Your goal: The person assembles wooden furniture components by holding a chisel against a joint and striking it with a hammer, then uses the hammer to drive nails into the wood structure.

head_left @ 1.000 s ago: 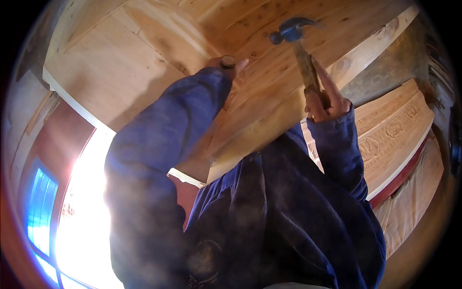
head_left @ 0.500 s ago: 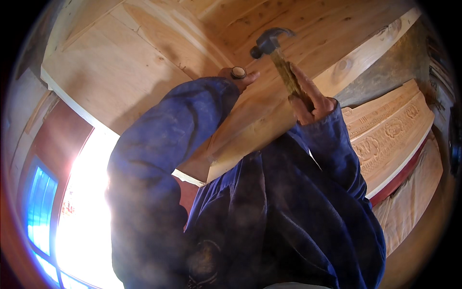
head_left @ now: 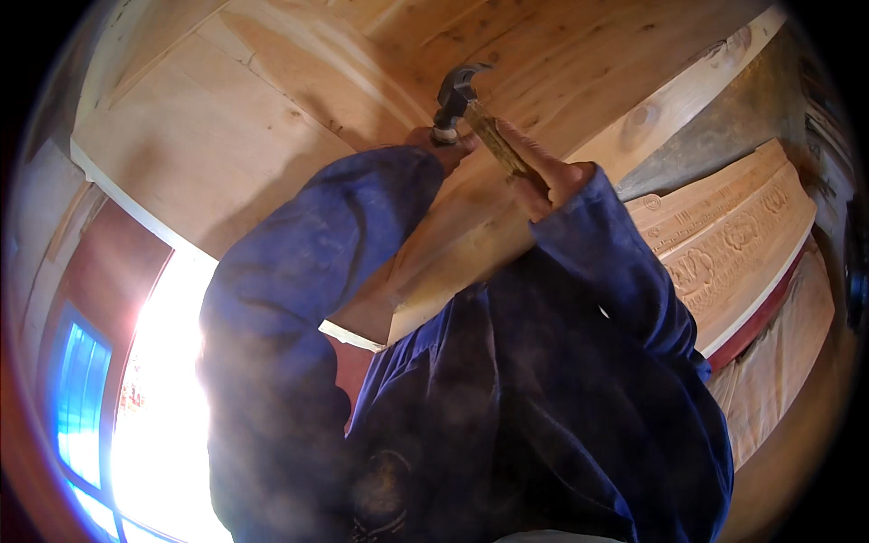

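Note:
A claw hammer with a dark metal head and a worn yellowish wooden handle is gripped in my right hand. Its striking face meets or nearly meets the pale round butt of a hand tool. My left hand is closed around that tool, holding it on a large wooden panel. A dark ring circles the butt. The tool's working end is hidden beneath the hand and sleeve.
A carved wooden board with floral relief leans at the right, above a red edge and a pale draped or wrapped piece. A long pale beam runs along the panel's near side. Bright light enters by a doorway at left.
My right hand has swung the hammer left and down, bringing its head from above right onto or against the tool's butt. My left hand stays nearly in place.

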